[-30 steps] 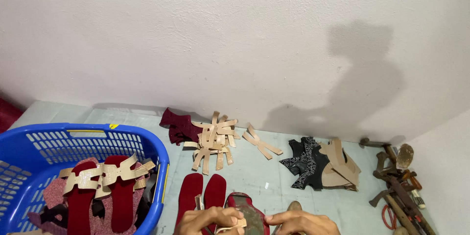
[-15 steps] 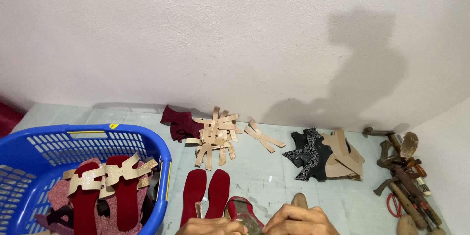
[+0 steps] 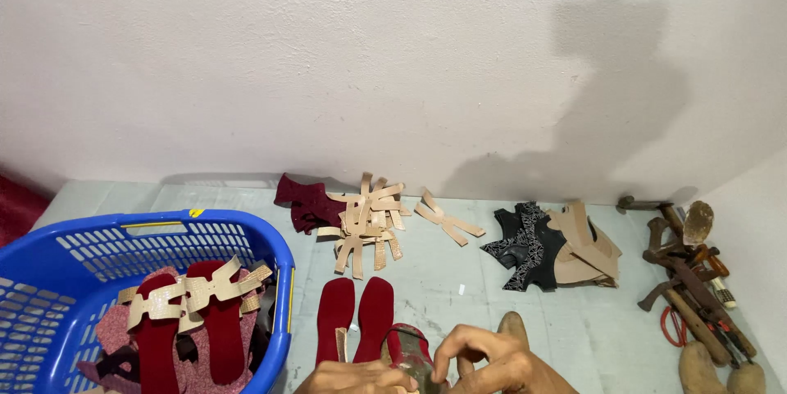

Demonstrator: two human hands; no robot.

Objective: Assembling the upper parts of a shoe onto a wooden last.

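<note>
Grey floor: left hand [image 3: 354, 378], right hand [image 3: 492, 361] both gripping red sandal [image 3: 410, 349]; blue basket [image 3: 270, 246] left.

Both hands sit at the very bottom edge of the view, close together and largely cut off by the frame. The left hand [image 3: 354, 378] lies low and flat, knuckles up, with only its back and upper fingers showing. The right hand [image 3: 500, 361] is raised a little higher, its fingers [image 3: 459, 345] curled and bent inward toward the left hand, fingertips pinched down between the two. The right wrist runs off toward the lower right corner; neither forearm is visible
</note>
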